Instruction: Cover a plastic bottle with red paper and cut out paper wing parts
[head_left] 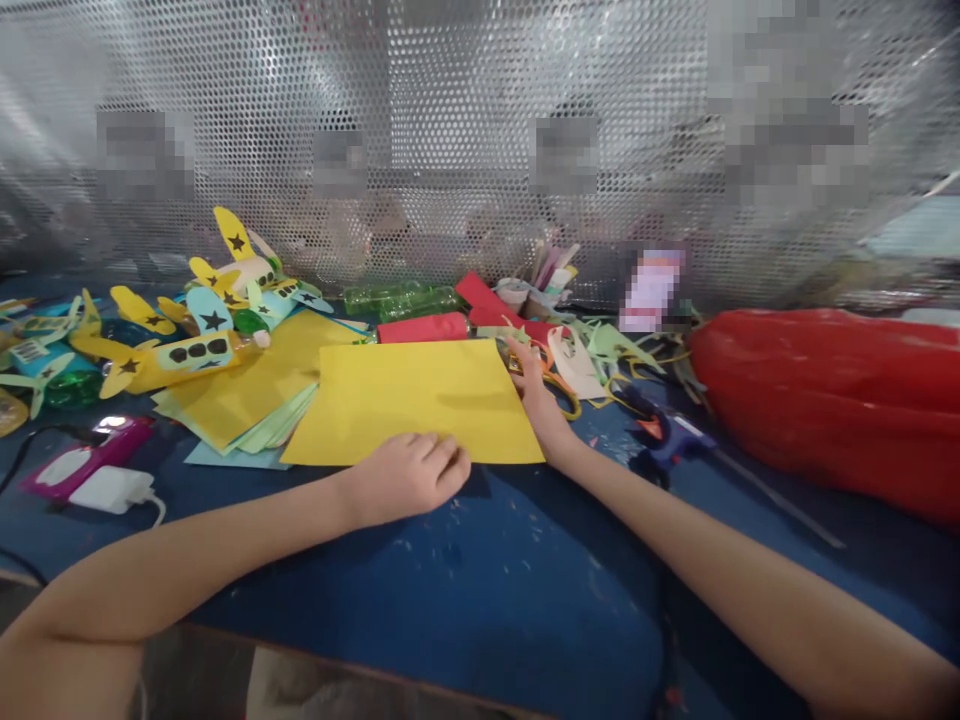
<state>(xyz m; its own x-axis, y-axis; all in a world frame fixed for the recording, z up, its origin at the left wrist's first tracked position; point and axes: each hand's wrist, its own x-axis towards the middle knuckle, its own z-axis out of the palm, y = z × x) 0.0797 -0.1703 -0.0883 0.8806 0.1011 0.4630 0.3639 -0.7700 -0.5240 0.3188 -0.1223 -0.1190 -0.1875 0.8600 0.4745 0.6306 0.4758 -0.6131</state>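
A yellow sheet of paper is in front of me over the blue table. My left hand lies across the sheet's near edge with its fingers curled on it; the thumb is hidden. At the sheet's right edge, my right hand has its fingers bent around an orange handle of the scissors. The blades are hard to make out. Just beyond the sheet are a red-wrapped bottle and cut paper scraps. More yellow and green sheets are stacked to its left.
Bottle-and-paper airplanes crowd the back left. A purple power strip with a white charger and cables sits at left. On the right are a blue glue gun and a large red bag. Green bottles lie by the perforated silvery screen.
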